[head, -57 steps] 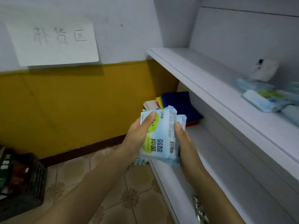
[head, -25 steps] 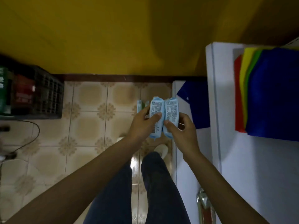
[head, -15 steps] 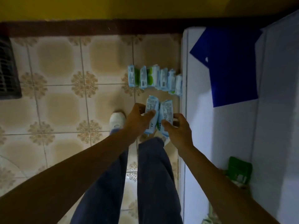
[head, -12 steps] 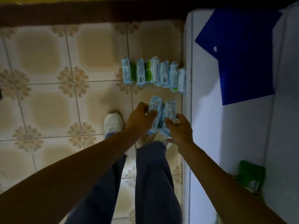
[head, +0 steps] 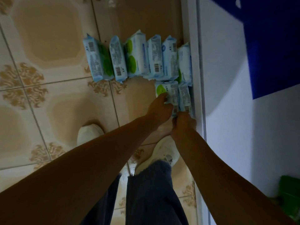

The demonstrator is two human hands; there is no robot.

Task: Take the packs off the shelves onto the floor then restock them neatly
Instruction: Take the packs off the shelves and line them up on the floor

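Head view looks steeply down at the tiled floor [head: 53,51].

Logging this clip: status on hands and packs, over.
Left hand, right hand both gripping two packs, low against shelf base. Row of six packs on floor just beyond. Nothing in the way.

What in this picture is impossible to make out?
Head view:
- Print on the row of packs is too small and dim to read.
- Near ends of the two packs are hidden by the left hand and right hand.
- The green packet is blurred and cut off by the right edge.
- The blue sheet runs past the top and right edges.
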